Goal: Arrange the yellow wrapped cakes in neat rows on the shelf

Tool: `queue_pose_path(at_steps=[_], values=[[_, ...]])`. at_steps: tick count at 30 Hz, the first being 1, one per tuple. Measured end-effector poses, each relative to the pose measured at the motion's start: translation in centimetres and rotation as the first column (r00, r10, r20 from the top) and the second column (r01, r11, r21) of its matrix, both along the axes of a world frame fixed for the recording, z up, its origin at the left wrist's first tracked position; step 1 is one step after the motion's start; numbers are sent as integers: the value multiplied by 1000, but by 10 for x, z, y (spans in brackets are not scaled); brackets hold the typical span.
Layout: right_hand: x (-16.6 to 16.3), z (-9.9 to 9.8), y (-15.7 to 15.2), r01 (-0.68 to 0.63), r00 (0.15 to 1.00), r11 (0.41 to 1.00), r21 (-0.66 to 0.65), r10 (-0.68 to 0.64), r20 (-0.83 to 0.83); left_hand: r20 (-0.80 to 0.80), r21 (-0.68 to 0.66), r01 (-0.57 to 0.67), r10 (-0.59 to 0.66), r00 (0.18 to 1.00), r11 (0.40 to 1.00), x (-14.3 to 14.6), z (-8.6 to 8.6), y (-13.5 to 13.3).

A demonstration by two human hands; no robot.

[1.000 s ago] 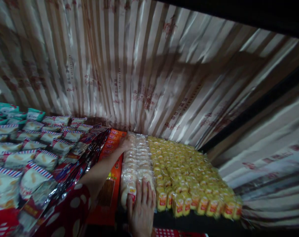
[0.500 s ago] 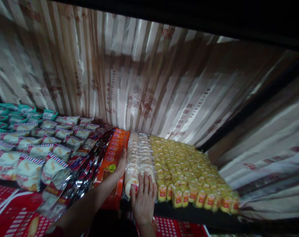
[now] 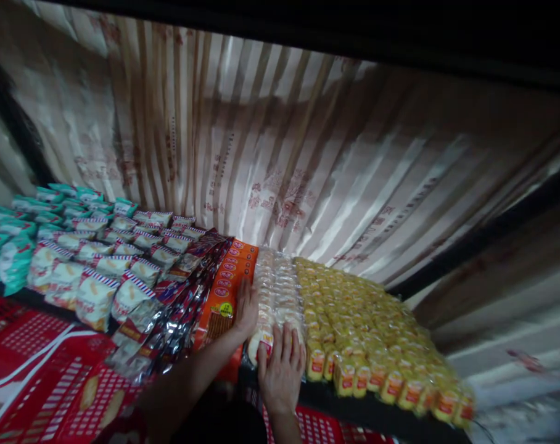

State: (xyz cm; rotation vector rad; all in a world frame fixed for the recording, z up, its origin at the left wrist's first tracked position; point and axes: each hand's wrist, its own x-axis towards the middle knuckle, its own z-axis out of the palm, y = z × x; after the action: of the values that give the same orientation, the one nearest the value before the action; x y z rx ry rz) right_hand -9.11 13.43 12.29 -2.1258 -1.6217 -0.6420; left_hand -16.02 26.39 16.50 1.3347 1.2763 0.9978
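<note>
Two rows of clear-wrapped white buns (image 3: 279,287) run from the back of the shelf to its front edge. My left hand (image 3: 247,310) lies along their left side, fingers stretched out and pointing to the back, beside the flat orange snack packets (image 3: 229,269). On the front end of the buns rests my right hand (image 3: 281,370), palm down with its fingers apart. Its palm side is hidden. Just right of it stand tight rows of small yellow wrapped cakes (image 3: 354,320) with red and orange labels.
Left of the orange packets lie dark shiny packets (image 3: 181,324), white bread bags with striped tops (image 3: 95,299) and teal bags (image 3: 16,259). Red perforated baskets (image 3: 53,376) sit below the black shelf edge (image 3: 329,394). A pale printed curtain (image 3: 271,154) hangs behind.
The view has turned left, so more teal bags and red basket show. My left hand has tipped a little, with more of its back and fingers visible; my right hand stays on the buns.
</note>
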Motion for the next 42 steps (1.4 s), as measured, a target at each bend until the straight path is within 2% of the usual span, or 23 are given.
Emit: queue_pose_path(at_steps=[5,8,13,16,21,25,28,32,34,39,42], values=[[-1,0,-1,8,1000,1000,-25,-7,6,-45,131,77,-71,996,988,-5,-17,-44],[-1,0,-2,16,1000,998,-59,-17,-6,-48,133,76,-70,996,988,-1,-27,-61],[-2,2,-2,24,1000,998,-57,-24,-10,-58,138,47,-39,998,989,4,-32,-61],[-2,3,-2,27,1000,998,-54,-28,-13,-87,181,57,-41,995,982,1,-30,-57],[-2,3,-3,34,999,997,-68,-37,-39,-160,306,18,33,987,952,-2,-35,-59],[-2,1,-4,44,996,993,-110,-52,-73,-235,310,77,-2,972,948,6,-43,-65],[-3,2,-5,43,993,991,-129,-56,-102,-278,331,97,-2,961,939,7,-40,-66],[-3,4,-5,42,991,987,-154,-61,-123,-287,436,49,87,954,898,1,-32,-75],[-2,3,-6,35,991,987,-158,-55,-125,-290,468,25,127,949,883,-2,-34,-86],[3,-2,-6,23,995,989,-143,-37,-95,-249,510,-5,153,956,860,-1,-57,-118],[5,-6,-5,27,996,990,-137,-38,-78,-189,549,-46,178,966,835,5,-72,-126]])
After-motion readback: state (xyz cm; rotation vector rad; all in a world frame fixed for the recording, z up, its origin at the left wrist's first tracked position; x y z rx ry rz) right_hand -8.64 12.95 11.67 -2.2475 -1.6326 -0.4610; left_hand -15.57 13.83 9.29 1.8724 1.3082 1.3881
